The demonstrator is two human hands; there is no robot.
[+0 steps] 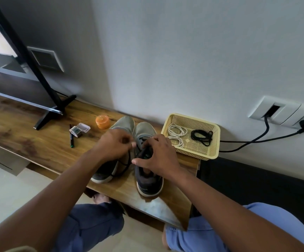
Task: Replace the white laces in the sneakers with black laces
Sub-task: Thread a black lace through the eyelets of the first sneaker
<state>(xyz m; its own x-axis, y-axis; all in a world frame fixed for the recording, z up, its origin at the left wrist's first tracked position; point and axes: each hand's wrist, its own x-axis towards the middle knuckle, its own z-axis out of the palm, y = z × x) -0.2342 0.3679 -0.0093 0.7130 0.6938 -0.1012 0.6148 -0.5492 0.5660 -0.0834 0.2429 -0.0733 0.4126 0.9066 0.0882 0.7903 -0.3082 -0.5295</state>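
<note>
Both white cord laces [176, 134] out and coiled in perforated yellow plastic basket [193, 151] beside one spare black lace [202, 136]; right grey fabric sneaker [145, 131] on wooden counter [38, 139] partly threaded, left hand [114, 144] pinching black lace end [127, 160], right hand [158, 155] gripping tongue; left grey sneaker [124, 122] apparently pending.

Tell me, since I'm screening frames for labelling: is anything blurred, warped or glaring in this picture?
Head view: the left hand and right hand over the sneakers are smeared by motion blur; the black lace stays readable. Head view: wide-angle distortion tilts the wall and bows the wooden shelf. Head view: light is soft, with no hard glare; basket contents are sharp.
</note>
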